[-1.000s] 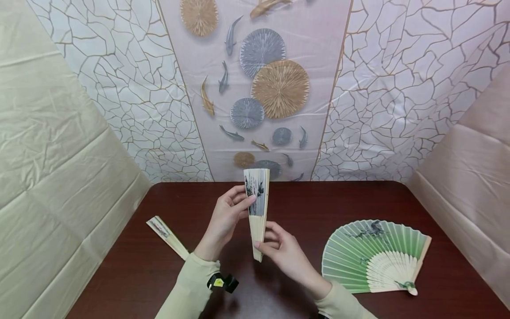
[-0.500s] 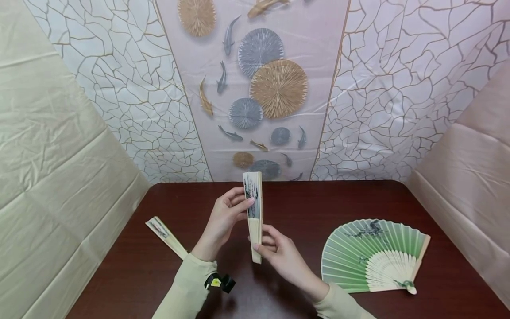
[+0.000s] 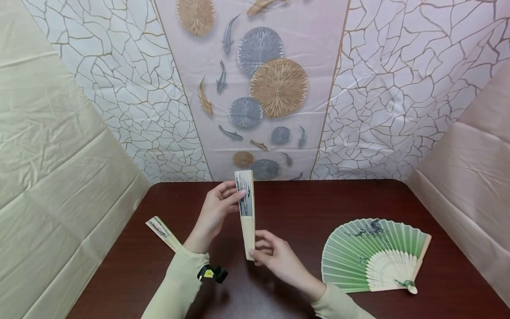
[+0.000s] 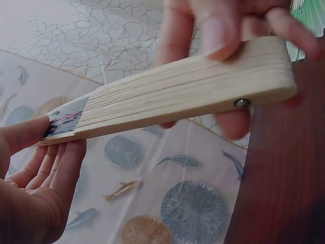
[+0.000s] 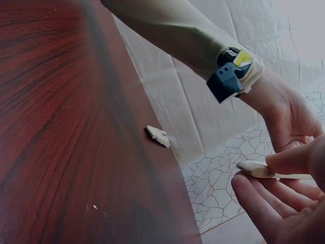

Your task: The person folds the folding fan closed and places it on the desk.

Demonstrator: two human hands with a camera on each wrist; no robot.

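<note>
A folded hand fan [image 3: 248, 230] stands nearly upright above the table in the head view, cream ribs below and a grey printed leaf on top. My left hand [image 3: 211, 212] grips its upper, printed part, thumb in front and fingers behind. At the bottom, my right hand [image 3: 280, 261] pinches the ribbed end between thumb and fingers. The left wrist view shows the ribs [image 4: 167, 91] stacked tightly, with a metal rivet [image 4: 242, 102] near the rounded end. From the right wrist, only the tip of the fan [image 5: 254, 169] shows under the thumb.
Another folded fan [image 3: 164, 231] lies at the left, its lower end hidden by the left sleeve. A green fan [image 3: 358, 261] lies spread at the right. The dark red table [image 3: 131, 283] ends at a patterned cloth [image 3: 131, 88] behind.
Both hands have shifted slightly left with the folded fan. The fan has turned, and its top looks narrower than a second ago. The other fans have stayed put.
</note>
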